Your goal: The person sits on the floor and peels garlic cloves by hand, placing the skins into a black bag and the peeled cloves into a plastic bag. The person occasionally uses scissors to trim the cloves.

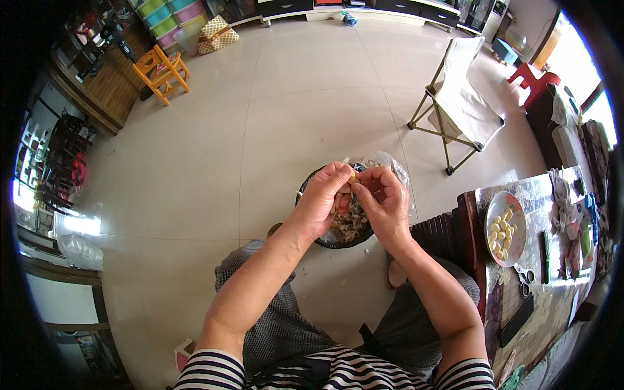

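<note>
My left hand (319,195) and my right hand (385,202) meet above a round dark bin. Between their thumbs and fingertips they pinch a small yellowish garlic clove (352,176), partly covered by the fingers. Below them the bin (347,243), lined with a plastic bag, is filled with papery skins and other scraps (348,226). To the right, a plate with a floral rim (519,214) stands on the table and bears several peeled pale-yellow cloves (502,234).
Scissors (525,280) and a black phone-like object (517,319) lie on the cloth-covered table (502,304). A white folding chair (463,97) stands ahead right, a small wooden chair (163,73) far left. A clear plastic bag (390,163) rests beyond the bin. Scraps dot the tiled floor (185,161).
</note>
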The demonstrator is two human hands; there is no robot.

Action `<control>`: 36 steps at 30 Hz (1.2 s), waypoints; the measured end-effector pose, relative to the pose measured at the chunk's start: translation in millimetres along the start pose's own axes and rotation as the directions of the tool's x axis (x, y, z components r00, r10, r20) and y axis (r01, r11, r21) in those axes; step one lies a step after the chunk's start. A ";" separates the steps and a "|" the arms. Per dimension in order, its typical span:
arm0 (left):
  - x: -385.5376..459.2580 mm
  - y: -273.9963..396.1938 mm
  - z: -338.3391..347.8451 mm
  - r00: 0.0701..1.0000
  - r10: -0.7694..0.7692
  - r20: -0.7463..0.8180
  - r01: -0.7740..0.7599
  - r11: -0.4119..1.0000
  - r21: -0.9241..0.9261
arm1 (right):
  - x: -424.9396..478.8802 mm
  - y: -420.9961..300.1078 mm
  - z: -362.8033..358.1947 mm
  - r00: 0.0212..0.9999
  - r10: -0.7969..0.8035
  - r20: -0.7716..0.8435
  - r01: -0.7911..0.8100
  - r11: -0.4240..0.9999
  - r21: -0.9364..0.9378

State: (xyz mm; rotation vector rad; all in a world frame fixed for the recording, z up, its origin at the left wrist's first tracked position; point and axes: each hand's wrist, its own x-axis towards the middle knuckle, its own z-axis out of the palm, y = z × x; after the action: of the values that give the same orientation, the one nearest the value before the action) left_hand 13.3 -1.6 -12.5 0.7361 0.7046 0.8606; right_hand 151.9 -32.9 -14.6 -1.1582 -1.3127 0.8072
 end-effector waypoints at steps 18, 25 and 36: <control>-4.2 1.8 4.9 0.998 0.060 -0.029 -0.053 0.978 0.200 | 2.3 2.4 -4.3 0.996 0.088 -0.027 -0.080 0.974 0.212; -5.1 4.3 2.3 0.999 -0.008 0.035 0.004 0.995 0.104 | 6.9 -7.9 -13.0 0.996 -0.085 0.027 0.088 0.989 -0.118; -3.9 4.0 -0.6 0.990 -0.035 0.134 0.026 0.997 0.074 | 9.4 -13.7 -19.4 0.951 -0.275 0.140 0.306 0.902 -0.305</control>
State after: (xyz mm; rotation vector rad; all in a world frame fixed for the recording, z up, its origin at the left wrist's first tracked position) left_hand 9.4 -3.0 -8.7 0.8379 0.6268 0.7531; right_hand 170.0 -31.3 3.4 -1.1476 -1.6967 0.4393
